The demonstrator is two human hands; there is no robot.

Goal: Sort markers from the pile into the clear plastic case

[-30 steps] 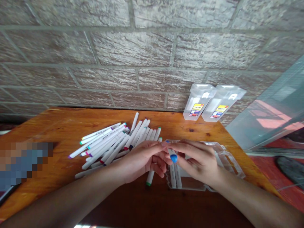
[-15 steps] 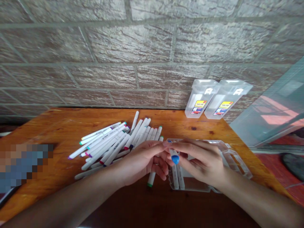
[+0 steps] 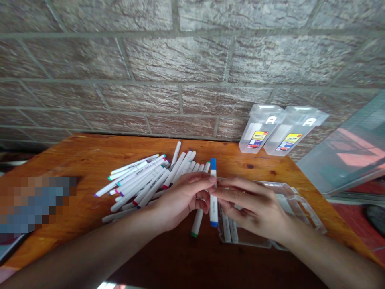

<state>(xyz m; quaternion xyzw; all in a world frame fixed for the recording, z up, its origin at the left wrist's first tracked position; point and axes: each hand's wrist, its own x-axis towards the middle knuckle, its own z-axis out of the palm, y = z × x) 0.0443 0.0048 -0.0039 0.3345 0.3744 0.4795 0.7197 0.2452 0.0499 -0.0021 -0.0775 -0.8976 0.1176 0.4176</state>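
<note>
Both hands pinch one white marker with blue caps (image 3: 213, 204), held nearly upright above the table's front. My left hand (image 3: 180, 198) grips it from the left with thumb and fingertips. My right hand (image 3: 255, 208) grips it from the right, fingers pressed on the barrel. Just right of the marker lies a clear plastic case (image 3: 300, 208), open, with two white markers (image 3: 230, 233) inside. A pile of several white markers (image 3: 147, 180) with coloured caps lies left of my hands. One green-tipped marker (image 3: 197, 224) rests under my left hand.
The wooden table (image 3: 75, 156) stands against a brick wall (image 3: 180, 60). Two clear upright marker cases (image 3: 279, 130) with yellow labels lean on the wall at the back right. A glass pane (image 3: 355, 152) rises at the right. A blurred patch (image 3: 33, 204) covers the left edge.
The blue-capped marker has been turned from pointing at the camera to nearly upright, its top cap now rising above my fingers. The camera shifted slightly.
</note>
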